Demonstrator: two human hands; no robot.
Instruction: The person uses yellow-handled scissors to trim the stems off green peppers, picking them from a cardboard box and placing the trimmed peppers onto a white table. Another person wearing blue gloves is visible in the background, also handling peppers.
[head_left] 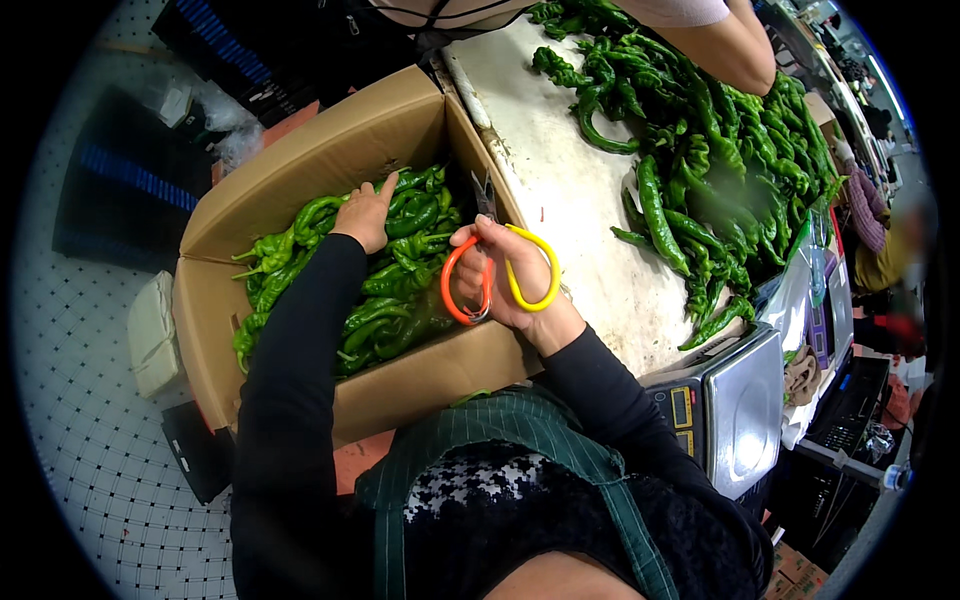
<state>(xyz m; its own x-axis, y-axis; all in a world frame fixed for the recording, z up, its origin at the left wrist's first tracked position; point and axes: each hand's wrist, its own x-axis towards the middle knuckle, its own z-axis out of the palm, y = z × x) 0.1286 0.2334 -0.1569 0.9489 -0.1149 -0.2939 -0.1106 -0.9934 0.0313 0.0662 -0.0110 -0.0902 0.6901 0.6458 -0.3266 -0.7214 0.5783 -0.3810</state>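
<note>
A cardboard box (215,225) in front of me holds a layer of long green peppers (385,310). My left hand (365,215) reaches into it and rests on the peppers near the far side, one finger stretched out apart from the others. Nothing shows held in it, though its underside is hidden. By the box's right wall, my right hand (510,285) grips a pair of scissors (484,197) with one orange and one yellow handle loop. The blades point away from me, and the palm is turned partly up.
To the right, a pale worktop (590,270) carries a big heap of green peppers (720,170). A scale (745,405) with a metal plate stands at its near end. Another person's arm (725,45) leans over the far side. Dark crates (125,185) sit on the tiled floor at left.
</note>
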